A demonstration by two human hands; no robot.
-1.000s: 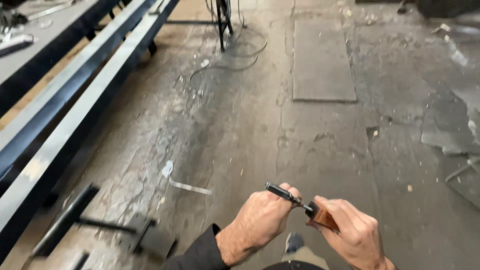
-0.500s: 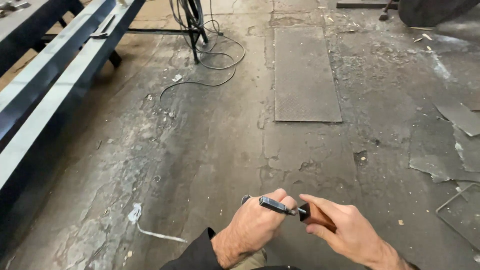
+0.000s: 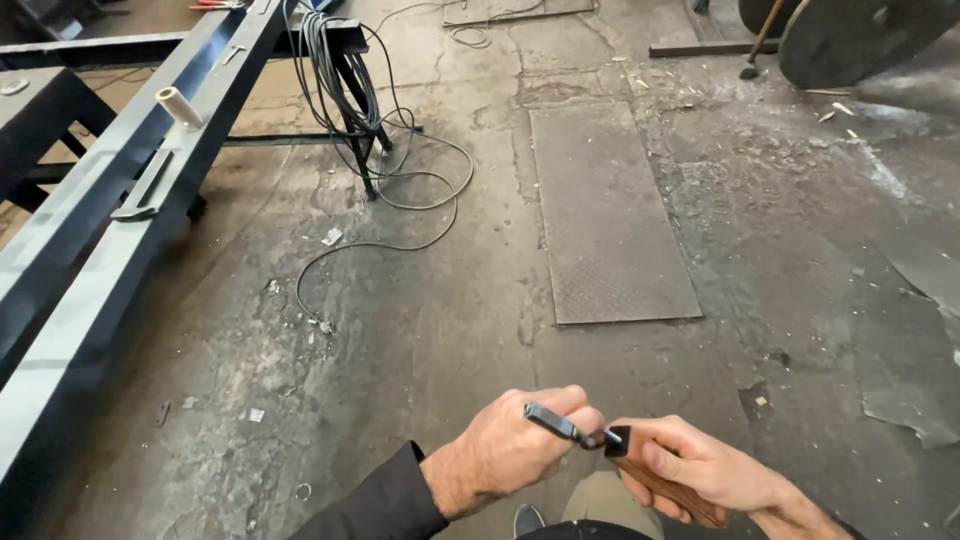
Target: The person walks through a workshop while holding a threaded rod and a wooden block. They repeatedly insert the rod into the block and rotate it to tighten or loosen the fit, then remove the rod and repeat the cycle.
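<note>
Cracked, dusty concrete floor is filling most of what I am seeing, with a rectangular steel tread plate lying flat on it ahead of me. Along the left, long dark steel beams are running away from me, and a bundle of black cable is hanging off a stand and trailing in loops across the floor. At the bottom of the view I am holding both hands close together. My left hand is curling its fingers around a short dark metal tool, pinching it between thumb and fingers. My right hand is gripping a brown wooden handle, its dark end meeting the metal tool between the two hands.
</note>
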